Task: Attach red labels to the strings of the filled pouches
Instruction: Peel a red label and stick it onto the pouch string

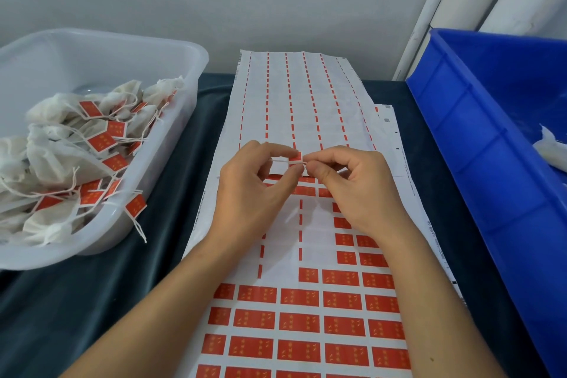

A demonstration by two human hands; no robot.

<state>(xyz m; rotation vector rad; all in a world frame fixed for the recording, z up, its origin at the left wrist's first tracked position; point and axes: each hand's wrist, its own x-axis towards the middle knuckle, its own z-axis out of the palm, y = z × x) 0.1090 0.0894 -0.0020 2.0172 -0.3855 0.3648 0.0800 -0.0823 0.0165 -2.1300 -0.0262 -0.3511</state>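
Both my hands meet over the middle of the label sheet (pixel 294 101). My left hand (pixel 254 190) pinches a small red label (pixel 295 159) folded around a thin white string (pixel 277 159). From the other side, my right hand (pixel 352 184) pinches the same label and string. The pouch on that string is hidden under my hands. Rows of unpeeled red labels (pixel 299 324) fill the near part of the sheet. Several filled white pouches with red labels (pixel 101 141) lie in the clear tub (pixel 171 132) at the left.
A blue crate (pixel 478 144) stands at the right, with a white pouch (pixel 550 150) showing inside it. A dark cloth (pixel 122 270) covers the table. White pipes (pixel 445 9) run up the wall behind the crate. One labelled string hangs over the tub's front rim.
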